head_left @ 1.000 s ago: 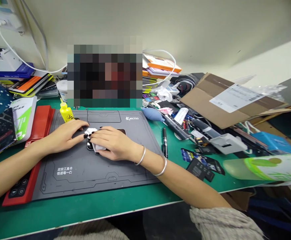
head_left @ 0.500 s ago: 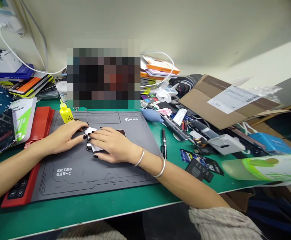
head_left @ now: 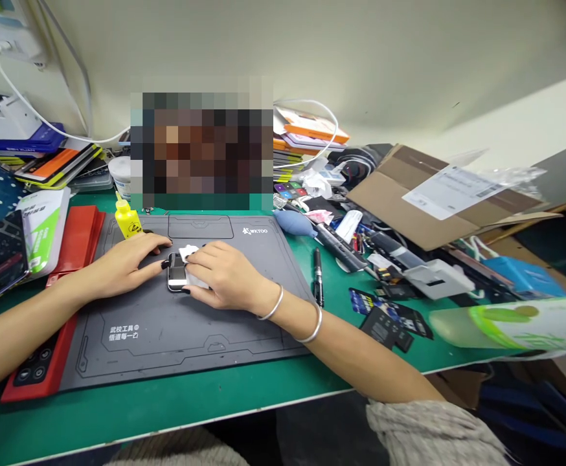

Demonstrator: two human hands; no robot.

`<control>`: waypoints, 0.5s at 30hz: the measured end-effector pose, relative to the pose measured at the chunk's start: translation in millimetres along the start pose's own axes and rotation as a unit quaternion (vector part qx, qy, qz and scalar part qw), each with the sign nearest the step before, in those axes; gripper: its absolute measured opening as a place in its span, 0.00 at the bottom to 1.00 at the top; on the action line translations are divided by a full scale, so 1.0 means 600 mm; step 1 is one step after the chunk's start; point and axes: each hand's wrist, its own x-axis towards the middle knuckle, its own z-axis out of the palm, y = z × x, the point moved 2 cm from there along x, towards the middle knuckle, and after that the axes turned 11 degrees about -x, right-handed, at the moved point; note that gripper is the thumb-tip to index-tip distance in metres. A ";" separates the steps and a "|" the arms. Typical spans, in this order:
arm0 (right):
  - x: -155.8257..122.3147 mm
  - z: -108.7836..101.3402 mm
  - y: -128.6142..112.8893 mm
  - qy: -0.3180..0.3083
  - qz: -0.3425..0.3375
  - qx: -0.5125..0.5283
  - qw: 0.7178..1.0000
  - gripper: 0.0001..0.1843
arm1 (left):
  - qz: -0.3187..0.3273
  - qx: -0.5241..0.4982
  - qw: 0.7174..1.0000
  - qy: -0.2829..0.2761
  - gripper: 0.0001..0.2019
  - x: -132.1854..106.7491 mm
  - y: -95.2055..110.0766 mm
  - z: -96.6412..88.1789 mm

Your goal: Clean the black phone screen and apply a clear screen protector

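A smartphone lies flat on a dark grey work mat, mostly covered by my right hand. That hand presses a white cloth onto the phone. My left hand rests on the mat, its fingertips at the phone's left edge. It holds nothing. A yellow dropper bottle stands beyond my left hand, near the mat's far edge.
Green bench top ends in a front edge below my arms. A black pen, a blue air blower and scattered tools lie right of the mat. A cardboard box sits far right, and a blurred patch hides the area behind the mat.
My right hand has shifted up and left with the cloth, now covering the phone's far right corner. My left hand has barely moved.
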 end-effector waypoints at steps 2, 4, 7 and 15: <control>-0.003 -0.002 0.001 0.007 -0.020 -0.003 1.000 0.18 | -0.005 0.000 1.000 -0.001 0.25 -0.001 -0.001 0.000; -0.003 -0.005 -0.002 0.015 -0.073 0.014 0.997 0.18 | -0.004 -0.002 1.000 -0.002 0.25 -0.001 -0.001 0.001; 0.000 -0.005 -0.009 0.009 -0.118 0.035 0.992 0.18 | 0.001 -0.006 1.000 0.004 0.25 -0.001 0.001 0.001; -0.004 -0.001 0.002 0.014 0.005 -0.021 1.000 0.18 | -0.004 -0.002 1.000 0.000 0.24 -0.001 0.000 0.001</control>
